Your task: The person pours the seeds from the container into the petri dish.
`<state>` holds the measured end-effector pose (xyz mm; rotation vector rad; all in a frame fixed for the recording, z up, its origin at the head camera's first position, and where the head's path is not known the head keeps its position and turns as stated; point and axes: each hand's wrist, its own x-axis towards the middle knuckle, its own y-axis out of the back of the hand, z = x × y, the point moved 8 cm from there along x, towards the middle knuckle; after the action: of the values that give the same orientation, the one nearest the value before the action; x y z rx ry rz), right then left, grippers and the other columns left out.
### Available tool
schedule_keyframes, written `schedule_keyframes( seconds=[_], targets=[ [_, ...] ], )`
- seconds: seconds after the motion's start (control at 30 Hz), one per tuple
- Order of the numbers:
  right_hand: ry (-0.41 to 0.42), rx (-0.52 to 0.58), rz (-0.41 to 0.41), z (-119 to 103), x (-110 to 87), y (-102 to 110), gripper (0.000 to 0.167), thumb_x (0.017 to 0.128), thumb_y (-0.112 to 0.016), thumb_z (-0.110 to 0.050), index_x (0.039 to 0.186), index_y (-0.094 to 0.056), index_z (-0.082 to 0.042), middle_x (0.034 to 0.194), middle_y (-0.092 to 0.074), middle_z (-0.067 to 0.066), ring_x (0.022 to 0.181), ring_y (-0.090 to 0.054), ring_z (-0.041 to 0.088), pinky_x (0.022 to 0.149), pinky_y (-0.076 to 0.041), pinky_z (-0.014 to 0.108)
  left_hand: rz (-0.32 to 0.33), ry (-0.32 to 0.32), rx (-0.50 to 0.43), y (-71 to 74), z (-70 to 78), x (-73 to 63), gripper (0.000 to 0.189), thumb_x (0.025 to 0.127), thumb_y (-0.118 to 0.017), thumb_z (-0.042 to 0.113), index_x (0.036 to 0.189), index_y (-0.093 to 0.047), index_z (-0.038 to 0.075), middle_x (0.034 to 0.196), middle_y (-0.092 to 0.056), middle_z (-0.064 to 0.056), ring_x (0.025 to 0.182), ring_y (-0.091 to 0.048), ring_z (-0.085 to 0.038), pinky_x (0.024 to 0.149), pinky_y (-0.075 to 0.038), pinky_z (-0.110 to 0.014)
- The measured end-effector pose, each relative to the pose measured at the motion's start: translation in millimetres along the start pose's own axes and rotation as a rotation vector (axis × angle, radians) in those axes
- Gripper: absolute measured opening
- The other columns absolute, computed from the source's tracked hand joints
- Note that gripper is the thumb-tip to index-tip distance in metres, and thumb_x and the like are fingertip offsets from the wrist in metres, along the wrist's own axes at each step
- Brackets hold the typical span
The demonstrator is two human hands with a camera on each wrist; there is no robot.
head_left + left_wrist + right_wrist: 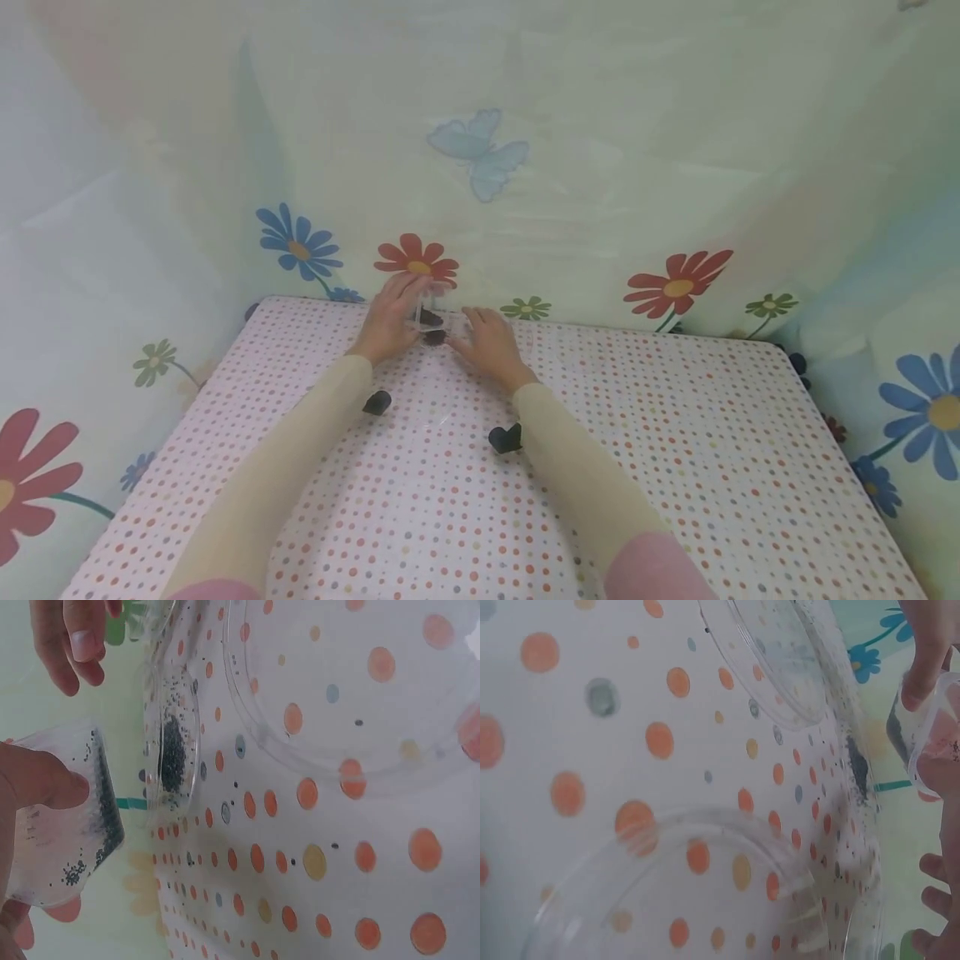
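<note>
1. The cup. Held in the left hand [385, 323], the thumb pressed along its wall; the cup [66, 834] is raised above the dish [196, 727] near the table's far edge, apart from it and apparently tilted, though its exact angle cannot be told.
2. The right hand [491, 343]. Fingers loosely spread, gripping nothing, beside the dish; contact with it cannot be confirmed.
3. Handling, as judged. The step looks like pouring. Keep the cup low and directly over the dish's middle; tip it slowly, since small grains [174, 750] are likely to rush or bounce. The right hand might best steady the dish by its rim. A light tap should free grains clinging to the wall.
4. Count. Hands, two; cup, one; dish with grains, one. Masses of grains, two: one in the cup, one in the dish, with a few loose specks on the table [637, 467]. Other clear discs [727, 821], at least two; overlapping transparent rims prevent a firm total. Black pieces [377, 403], two, one just beside each sleeve [281, 462].
</note>
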<state>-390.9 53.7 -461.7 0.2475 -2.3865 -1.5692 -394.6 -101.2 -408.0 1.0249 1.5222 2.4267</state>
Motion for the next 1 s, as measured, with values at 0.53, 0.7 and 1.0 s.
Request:
schedule_keyframes(
  seconds=[0.53, 0.7, 1.0],
  targets=[
    [-0.052, -0.039, 0.006, 30.5, -21.5, 21.9, 0.070, 0.095, -0.052, -0.051, 0.148, -0.035, -0.010, 0.151, -0.039, 0.013, 0.143, -0.033, 0.031, 0.118, -0.027, 0.052, -0.053, -0.004, -0.064, -15.8, 19.3, 12.7, 0.091, 0.069, -0.081, 0.008, 0.148, -0.036, 0.017, 0.146, -0.042, -0.006, 0.138, -0.037, -0.027, 0.114, -0.035, -0.046],
    [-0.062, -0.028, 0.007, 36.0, -25.2, 26.4, 0.070, 0.095, -0.052, -0.052, 0.148, -0.035, -0.010, 0.151, -0.039, 0.012, 0.143, -0.033, 0.031, 0.119, -0.026, 0.051, -0.056, -0.015, -0.069, -16.9, 26.0, 16.3, 0.091, 0.068, -0.082, 0.008, 0.147, -0.037, 0.016, 0.147, -0.043, -0.005, 0.138, -0.038, -0.026, 0.116, -0.034, -0.045],
    [-0.075, 0.014, 0.028, 43.0, -34.7, 35.2, 0.070, 0.094, -0.054, -0.050, 0.148, -0.035, -0.011, 0.152, -0.039, 0.011, 0.143, -0.033, 0.030, 0.120, -0.024, 0.050, -0.040, -0.037, -0.079, -18.4, 34.2, 21.4, 0.090, 0.067, -0.083, 0.009, 0.145, -0.039, 0.017, 0.146, -0.044, -0.004, 0.137, -0.039, -0.026, 0.115, -0.035, -0.044]
  ],
)
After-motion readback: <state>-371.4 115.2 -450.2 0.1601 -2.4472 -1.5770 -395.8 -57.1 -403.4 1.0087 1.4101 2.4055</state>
